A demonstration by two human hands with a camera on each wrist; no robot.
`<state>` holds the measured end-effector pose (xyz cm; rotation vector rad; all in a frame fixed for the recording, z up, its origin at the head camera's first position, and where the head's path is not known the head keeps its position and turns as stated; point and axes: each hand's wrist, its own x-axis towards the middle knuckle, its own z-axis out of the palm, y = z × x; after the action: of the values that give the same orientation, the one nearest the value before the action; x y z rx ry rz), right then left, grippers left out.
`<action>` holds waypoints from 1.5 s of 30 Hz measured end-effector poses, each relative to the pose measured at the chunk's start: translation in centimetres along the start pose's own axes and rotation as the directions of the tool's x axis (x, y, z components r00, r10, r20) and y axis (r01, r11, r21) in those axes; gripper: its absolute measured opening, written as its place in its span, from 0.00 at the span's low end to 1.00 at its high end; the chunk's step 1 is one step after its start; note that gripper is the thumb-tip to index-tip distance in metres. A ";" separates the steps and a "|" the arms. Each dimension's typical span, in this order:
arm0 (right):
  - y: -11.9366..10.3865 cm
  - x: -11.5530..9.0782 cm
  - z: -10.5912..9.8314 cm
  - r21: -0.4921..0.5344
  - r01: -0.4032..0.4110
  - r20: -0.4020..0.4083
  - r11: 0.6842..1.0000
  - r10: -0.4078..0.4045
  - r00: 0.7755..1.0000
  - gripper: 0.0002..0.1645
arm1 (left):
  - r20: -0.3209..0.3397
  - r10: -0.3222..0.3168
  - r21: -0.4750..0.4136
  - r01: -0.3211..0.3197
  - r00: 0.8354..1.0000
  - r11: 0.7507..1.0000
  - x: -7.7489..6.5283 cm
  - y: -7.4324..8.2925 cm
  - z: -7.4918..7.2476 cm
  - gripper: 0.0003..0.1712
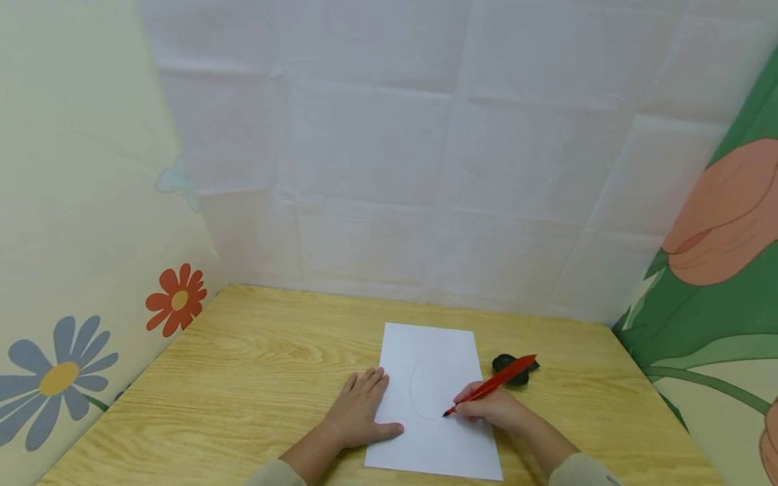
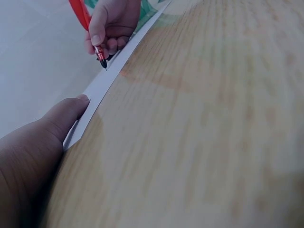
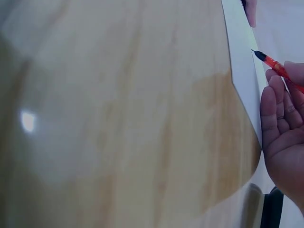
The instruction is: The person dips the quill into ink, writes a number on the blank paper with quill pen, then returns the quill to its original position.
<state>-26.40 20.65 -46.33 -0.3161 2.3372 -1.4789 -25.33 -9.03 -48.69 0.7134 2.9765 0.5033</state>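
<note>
A white sheet of paper [image 1: 434, 405] lies on the wooden table [image 1: 243, 378], with a faint oval line drawn on it. My right hand [image 1: 495, 407] holds a red pen [image 1: 491, 385] whose dark tip touches the paper near the bottom of the oval. My left hand [image 1: 361, 408] lies flat with straight fingers on the table, its thumb pressing the sheet's left edge. In the left wrist view the thumb [image 2: 66, 116] rests on the paper [image 2: 107, 80] and the pen [image 2: 88, 26] shows beyond. The right wrist view shows the pen [image 3: 275, 66] above the paper [image 3: 242, 71].
A small black object [image 1: 510, 368], perhaps the pen's cap, lies on the table just right of the sheet. Panels enclose the table: a flowered one on the left, a white one at the back, a green flowered one on the right.
</note>
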 end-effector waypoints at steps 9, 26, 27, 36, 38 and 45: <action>-0.2 -0.1 -0.3 0.013 -0.018 -0.032 1.000 0.019 0.999 0.17 | -0.015 0.006 -0.007 -0.006 1.000 1.000 0.0 -0.1 -0.1 0.59; -0.1 0.3 -0.6 0.024 -0.056 -0.105 0.998 0.058 0.993 0.17 | -0.006 0.001 -0.010 -0.001 1.000 1.000 0.0 0.1 -0.1 0.59; -0.1 0.3 -0.6 0.023 -0.059 -0.109 0.998 0.061 0.992 0.17 | -0.006 0.001 -0.010 -0.001 1.000 1.000 0.0 0.1 -0.1 0.59; 0.0 0.5 -0.8 0.019 -0.045 -0.113 0.999 0.047 0.992 0.17 | 0.000 -0.004 -0.010 0.004 1.000 1.000 -0.1 0.1 -0.1 0.59; 0.0 0.5 -0.7 0.022 -0.044 -0.117 0.999 0.047 0.992 0.17 | 0.001 -0.005 -0.008 0.005 1.000 1.000 -0.1 0.1 -0.1 0.59; 0.4 0.8 -0.7 0.019 -0.070 -0.139 0.997 0.072 0.988 0.16 | -0.003 -0.005 -0.009 0.005 1.000 1.000 0.0 0.0 0.1 0.60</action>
<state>-27.43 21.06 -46.55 -0.1274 2.4174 -1.5276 -25.28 -9.00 -48.74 0.7048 2.9758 0.5183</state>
